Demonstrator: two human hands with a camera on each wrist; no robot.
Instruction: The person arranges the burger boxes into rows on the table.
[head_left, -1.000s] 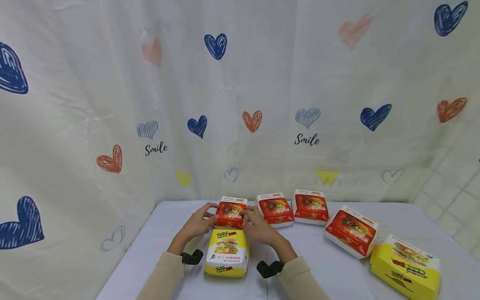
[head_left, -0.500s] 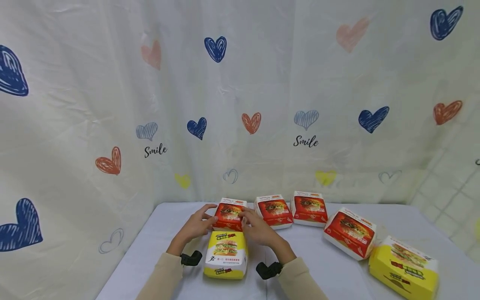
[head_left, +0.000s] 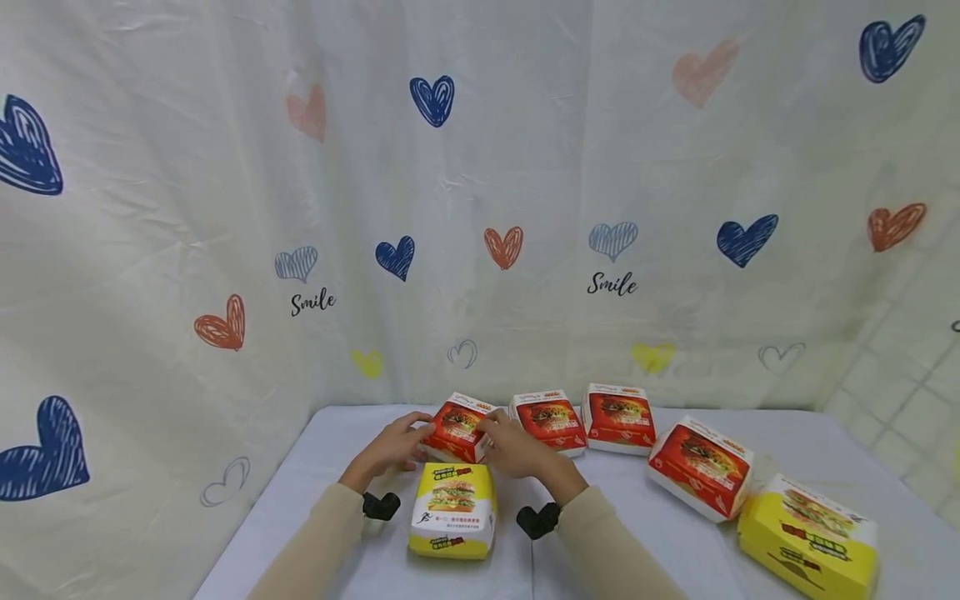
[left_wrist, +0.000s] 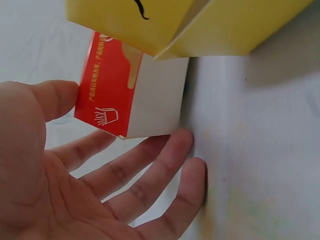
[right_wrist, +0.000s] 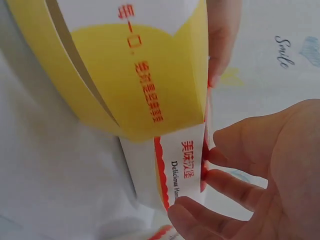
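Red burger box (head_left: 456, 427) is held between left hand (head_left: 392, 447) and right hand (head_left: 516, 448).

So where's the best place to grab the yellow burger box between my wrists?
Probably its left and right side walls, coming in from both sides. The yellow burger box sits level on the table with those walls free, while the red box crowds its far edge.

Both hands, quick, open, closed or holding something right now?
Left hand: holding the leftmost red box by its left side.
Right hand: holding the same box by its right side.
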